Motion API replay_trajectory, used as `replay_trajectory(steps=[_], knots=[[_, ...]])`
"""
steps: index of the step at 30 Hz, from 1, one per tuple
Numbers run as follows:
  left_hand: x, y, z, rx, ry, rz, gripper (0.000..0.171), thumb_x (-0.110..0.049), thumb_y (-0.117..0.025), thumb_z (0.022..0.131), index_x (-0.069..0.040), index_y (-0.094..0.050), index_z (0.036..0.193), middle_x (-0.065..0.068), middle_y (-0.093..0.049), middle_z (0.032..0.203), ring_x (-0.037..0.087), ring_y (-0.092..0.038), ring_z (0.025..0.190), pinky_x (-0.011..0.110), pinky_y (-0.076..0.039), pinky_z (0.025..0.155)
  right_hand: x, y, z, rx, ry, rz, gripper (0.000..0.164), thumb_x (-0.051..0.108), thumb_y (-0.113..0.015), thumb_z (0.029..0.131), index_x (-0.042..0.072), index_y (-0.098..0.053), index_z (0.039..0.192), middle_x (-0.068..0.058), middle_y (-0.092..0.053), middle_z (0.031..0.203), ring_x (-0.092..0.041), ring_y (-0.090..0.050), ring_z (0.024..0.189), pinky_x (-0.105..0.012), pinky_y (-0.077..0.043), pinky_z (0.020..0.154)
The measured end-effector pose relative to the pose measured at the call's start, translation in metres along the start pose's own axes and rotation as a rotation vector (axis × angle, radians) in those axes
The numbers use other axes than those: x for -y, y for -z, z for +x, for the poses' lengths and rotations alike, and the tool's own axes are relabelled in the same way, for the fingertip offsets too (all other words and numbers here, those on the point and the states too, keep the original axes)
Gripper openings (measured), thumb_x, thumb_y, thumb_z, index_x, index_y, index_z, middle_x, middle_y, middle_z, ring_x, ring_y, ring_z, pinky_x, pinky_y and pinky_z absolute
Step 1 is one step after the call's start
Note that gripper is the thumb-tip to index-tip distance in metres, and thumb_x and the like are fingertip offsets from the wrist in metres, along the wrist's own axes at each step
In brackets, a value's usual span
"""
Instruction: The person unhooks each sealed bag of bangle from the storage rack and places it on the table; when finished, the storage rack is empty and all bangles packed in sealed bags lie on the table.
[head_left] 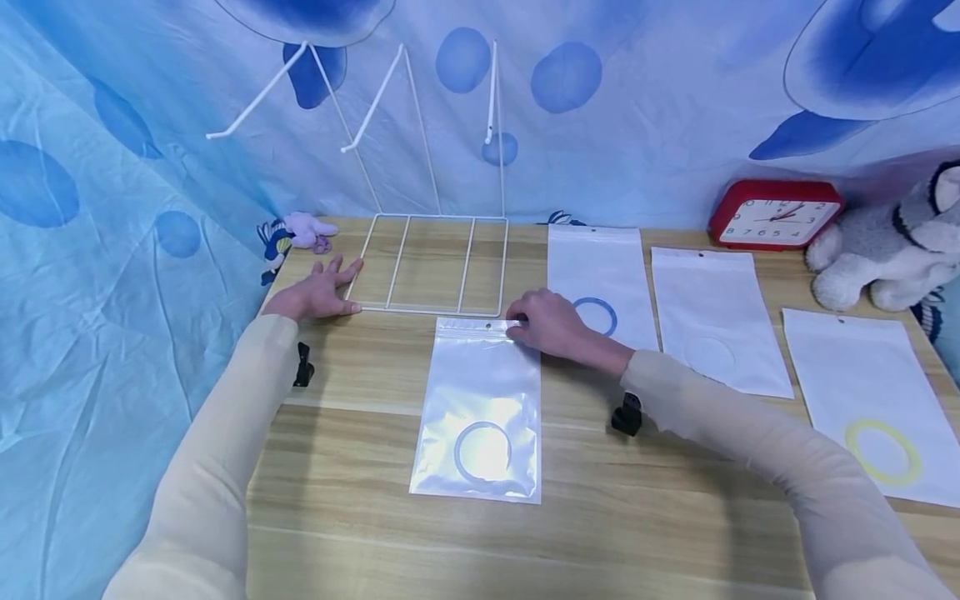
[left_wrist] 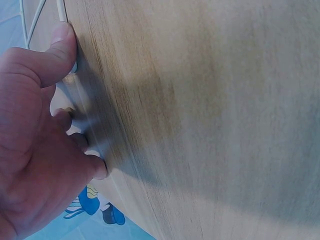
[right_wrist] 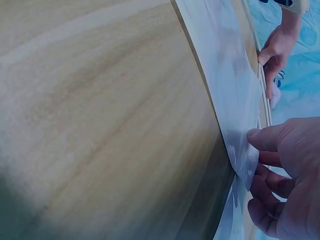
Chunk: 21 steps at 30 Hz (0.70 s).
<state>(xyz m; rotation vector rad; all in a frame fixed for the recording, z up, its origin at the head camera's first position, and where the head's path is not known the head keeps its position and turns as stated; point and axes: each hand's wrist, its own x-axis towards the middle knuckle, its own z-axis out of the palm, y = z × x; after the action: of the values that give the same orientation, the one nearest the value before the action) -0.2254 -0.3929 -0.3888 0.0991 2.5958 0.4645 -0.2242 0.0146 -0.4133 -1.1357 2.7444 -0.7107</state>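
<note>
My left hand (head_left: 318, 292) grips the front left corner of a white wire rack (head_left: 427, 312), its thumb at the front wire and its fingers along the left side. In the left wrist view the thumb (left_wrist: 62, 52) presses the wire's end. Just in front of the rack lies a clear-and-white zip bag (head_left: 476, 392) with a greyish-blue ring (head_left: 458, 450) showing low inside. My right hand (head_left: 551, 323) pinches that bag's top right corner. The right wrist view has the thumb on the bag's face (right_wrist: 230, 85) and the other fingers curled behind its edge.
Right of my right hand lie more zip bags: one with a blue ring (head_left: 612, 312), one with a whitish ring (head_left: 710, 357), one with a yellow ring (head_left: 913, 458). A red clock (head_left: 776, 214) and a grey plush toy (head_left: 892, 242) stand behind. A purple toy (head_left: 303, 228) sits back left.
</note>
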Motion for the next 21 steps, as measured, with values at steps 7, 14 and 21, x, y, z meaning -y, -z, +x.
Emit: replay_trajectory(steps=[7, 14, 21], knots=[[-0.002, 0.001, 0.005, 0.007, 0.000, -0.004, 0.089, -0.031, -0.062, 0.099, -0.011, -0.001, 0.160, 0.030, 0.015, 0.160, 0.055, 0.020, 0.141, 0.076, -0.004, 0.106, -0.005, 0.012, 0.001, -0.038, -0.001, 0.052, 0.014, 0.017, -0.074, 0.090, 0.005, -0.078, 0.095, -0.006, -0.070, 0.086, -0.021, -0.063, 0.080, -0.036, -0.052, 0.072], [0.000, 0.002, 0.003, 0.018, -0.021, 0.011, 0.090, -0.034, -0.062, 0.099, -0.009, -0.001, 0.160, 0.032, 0.015, 0.159, 0.056, 0.019, 0.140, 0.078, -0.003, 0.104, -0.019, 0.042, -0.017, -0.134, -0.010, 0.168, 0.016, 0.014, -0.067, 0.095, 0.002, -0.077, 0.096, -0.007, -0.071, 0.088, -0.020, -0.065, 0.080, -0.037, -0.053, 0.072], [0.014, 0.009, -0.012, 0.024, 0.009, -0.027, 0.095, -0.039, -0.065, 0.097, -0.010, 0.000, 0.160, 0.032, 0.018, 0.158, 0.058, 0.019, 0.139, 0.077, 0.000, 0.105, -0.041, 0.073, -0.046, -0.142, -0.058, 0.113, 0.015, 0.009, -0.067, 0.094, -0.001, -0.076, 0.101, -0.011, -0.071, 0.093, -0.023, -0.064, 0.082, -0.038, -0.053, 0.070]])
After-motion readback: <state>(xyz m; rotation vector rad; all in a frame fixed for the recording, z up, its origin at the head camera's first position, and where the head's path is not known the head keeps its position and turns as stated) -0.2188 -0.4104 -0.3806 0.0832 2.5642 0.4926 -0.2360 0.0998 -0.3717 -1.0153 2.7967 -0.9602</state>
